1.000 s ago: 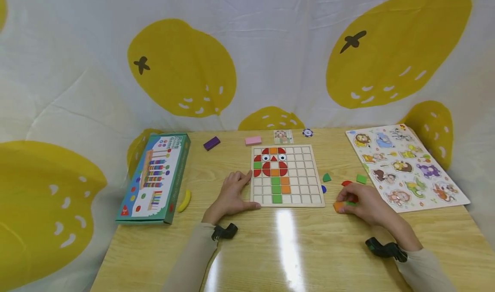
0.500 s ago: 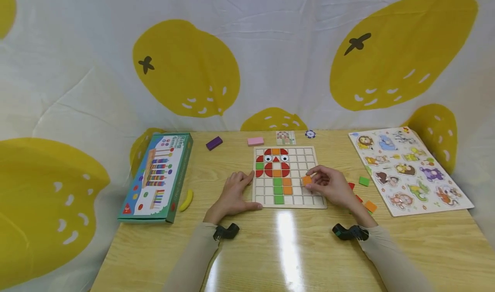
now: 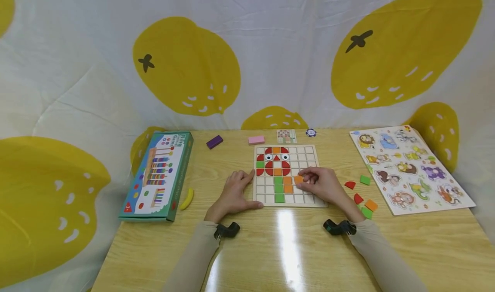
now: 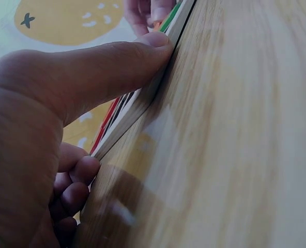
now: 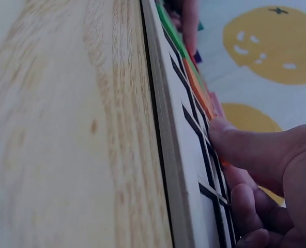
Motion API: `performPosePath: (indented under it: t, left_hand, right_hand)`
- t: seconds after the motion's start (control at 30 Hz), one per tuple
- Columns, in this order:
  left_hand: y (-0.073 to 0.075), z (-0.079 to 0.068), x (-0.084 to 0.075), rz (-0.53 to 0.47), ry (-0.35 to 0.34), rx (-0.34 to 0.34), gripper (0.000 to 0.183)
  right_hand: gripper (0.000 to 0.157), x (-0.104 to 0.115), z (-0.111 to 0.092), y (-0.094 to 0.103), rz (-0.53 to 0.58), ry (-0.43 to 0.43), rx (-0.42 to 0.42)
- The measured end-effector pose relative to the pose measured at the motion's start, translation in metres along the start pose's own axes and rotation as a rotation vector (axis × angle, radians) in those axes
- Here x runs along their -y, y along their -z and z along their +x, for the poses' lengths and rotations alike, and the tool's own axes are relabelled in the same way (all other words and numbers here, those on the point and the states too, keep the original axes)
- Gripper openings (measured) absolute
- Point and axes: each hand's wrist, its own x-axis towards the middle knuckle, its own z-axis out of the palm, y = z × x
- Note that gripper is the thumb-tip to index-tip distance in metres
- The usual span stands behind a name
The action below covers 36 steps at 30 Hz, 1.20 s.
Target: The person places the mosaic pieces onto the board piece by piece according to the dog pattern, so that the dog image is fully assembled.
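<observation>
One orange square tile, pinched by right hand, should be light, rigid; grip opposite edges. Left hand, fingers spread, touches gridded board.

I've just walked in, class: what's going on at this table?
Someone's right hand pinches an orange square at the grid board, beside two orange tiles already there; whether it's seated is unclear. The left hand touches the board around its near-left corner. Coloured tiles partly fill the grid; red, green and orange pieces lie loose to its right.
</observation>
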Motion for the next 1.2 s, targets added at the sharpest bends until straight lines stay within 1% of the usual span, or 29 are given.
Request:
performPosePath:
  t: [0.07, 0.2, 0.37, 0.47, 0.53, 0.63, 0.77, 0.83, 0.93, 1.07, 1.13, 1.2]
  left_hand:
    - [0.000, 0.000, 0.000, -0.003, -0.001, 0.000, 0.117]
    - [0.001, 0.000, 0.000, -0.011, 0.002, 0.003, 0.117]
    - [0.001, 0.000, 0.000, -0.015, 0.010, 0.005, 0.117]
    - [0.000, 0.000, 0.000, -0.016, 0.008, 0.003, 0.117]
    - [-0.001, 0.000, 0.000, -0.017, 0.003, -0.001, 0.117]
    - [-0.001, 0.000, 0.001, -0.015, -0.001, 0.002, 0.117]
    - [0.002, 0.000, 0.002, -0.008, 0.004, 0.009, 0.117]
    - [0.002, -0.001, 0.002, -0.012, 0.005, 0.007, 0.117]
    - [0.001, 0.000, 0.003, -0.010, -0.001, -0.001, 0.117]
    - [-0.001, 0.001, 0.004, -0.015, -0.003, -0.004, 0.117]
    - [-0.001, 0.001, 0.003, -0.021, 0.001, -0.003, 0.117]
    - [-0.001, 0.001, 0.002, -0.026, 0.007, 0.003, 0.117]
  right_hand:
    - [0.024, 0.001, 0.000, 0.000, -0.011, -0.007, 0.000]
    - [0.020, 0.003, 0.001, -0.003, -0.037, 0.022, -0.028]
    - [0.023, 0.003, 0.002, -0.006, -0.050, 0.073, -0.050]
    - [0.027, -0.001, -0.002, 0.001, -0.026, 0.090, -0.051]
    - [0.029, -0.004, -0.009, 0.012, -0.013, 0.088, -0.055]
    - [0.029, -0.010, -0.027, 0.037, -0.029, 0.063, -0.036]
    - [0.025, -0.021, -0.058, 0.072, -0.137, 0.068, 0.015]
    - [0.026, -0.026, -0.073, 0.085, -0.196, 0.079, 0.017]
    - [0.027, -0.031, -0.092, 0.100, -0.280, 0.071, -0.019]
    - [0.027, -0.039, -0.108, 0.116, -0.360, 0.018, -0.088]
    - [0.027, -0.044, -0.113, 0.121, -0.389, -0.015, -0.081]
    - [0.026, -0.048, -0.116, 0.122, -0.415, -0.047, -0.046]
